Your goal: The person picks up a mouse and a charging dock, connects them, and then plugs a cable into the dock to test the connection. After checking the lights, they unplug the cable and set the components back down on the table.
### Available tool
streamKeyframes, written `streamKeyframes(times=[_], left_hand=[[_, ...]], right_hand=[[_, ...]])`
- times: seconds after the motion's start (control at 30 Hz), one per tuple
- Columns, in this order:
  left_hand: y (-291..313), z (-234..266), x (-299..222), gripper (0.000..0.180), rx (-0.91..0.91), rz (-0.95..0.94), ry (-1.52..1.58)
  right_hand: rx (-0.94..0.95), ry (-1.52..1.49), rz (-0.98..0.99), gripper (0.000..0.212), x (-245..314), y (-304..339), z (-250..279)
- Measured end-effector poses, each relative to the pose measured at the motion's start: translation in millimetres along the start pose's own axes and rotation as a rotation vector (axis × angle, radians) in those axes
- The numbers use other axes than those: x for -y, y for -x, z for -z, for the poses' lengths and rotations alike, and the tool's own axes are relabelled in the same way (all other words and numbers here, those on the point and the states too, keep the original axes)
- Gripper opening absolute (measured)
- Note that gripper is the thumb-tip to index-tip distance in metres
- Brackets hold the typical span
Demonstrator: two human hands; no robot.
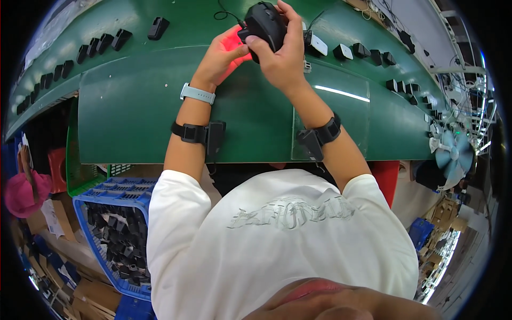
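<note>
Over the far middle of the green table, a rounded black device [265, 25] is held up between both hands; its exact kind I cannot make out. My right hand [285, 58] is closed around its right side, thumb across the near face. My left hand [220, 58] is at its lower left, thumb bent toward it, fingers partly hidden behind. Red light glows on the left palm and fingers. A thin black cable [222, 12] curls away beside the device's left side. Each forearm wears a black strap with a small box; a pale watch is on the left wrist.
Small black units [105, 42] stand in a row along the table's far left. More units, some white-faced [343, 52], line the far right. A blue crate [114, 186] full of black parts stands left of me. A fan [453, 156] is at right; a person in pink [28, 193] is at far left.
</note>
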State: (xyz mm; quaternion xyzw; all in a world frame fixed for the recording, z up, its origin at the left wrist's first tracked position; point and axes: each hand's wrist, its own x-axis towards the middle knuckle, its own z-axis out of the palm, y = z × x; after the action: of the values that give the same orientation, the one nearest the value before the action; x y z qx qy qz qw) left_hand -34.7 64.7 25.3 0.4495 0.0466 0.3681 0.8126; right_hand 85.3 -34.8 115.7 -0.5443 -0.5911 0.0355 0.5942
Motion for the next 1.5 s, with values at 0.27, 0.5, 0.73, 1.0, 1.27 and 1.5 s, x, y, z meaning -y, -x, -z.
streamKeyframes(times=[0.27, 0.5, 0.73, 1.0, 1.27, 1.5], left_hand=[[-3, 4, 4, 0.070, 0.047, -0.037, 0.080], [-3, 5, 6, 0.065, 0.093, 0.018, 0.091], [-2, 9, 5, 0.063, 0.154, -0.030, 0.175], [-3, -8, -4, 0.073, 0.141, 0.029, 0.064], [-5, -5, -3, 0.060, 0.105, -0.028, 0.061], [-7, -7, -5, 0.059, 0.113, -0.025, 0.119]], right_hand=[[-0.029, 0.065, 0.085, 0.066, -17, 13, -2], [-0.018, -0.103, -0.033, 0.071, -23, 11, -4], [-0.042, -0.020, 0.135, 0.072, -17, 11, -4], [-0.049, -0.162, 0.009, 0.073, -21, 12, -4], [-0.023, -0.543, -0.153, 0.070, -20, 10, 2], [-0.001, -0.456, -0.117, 0.071, -20, 15, -2]])
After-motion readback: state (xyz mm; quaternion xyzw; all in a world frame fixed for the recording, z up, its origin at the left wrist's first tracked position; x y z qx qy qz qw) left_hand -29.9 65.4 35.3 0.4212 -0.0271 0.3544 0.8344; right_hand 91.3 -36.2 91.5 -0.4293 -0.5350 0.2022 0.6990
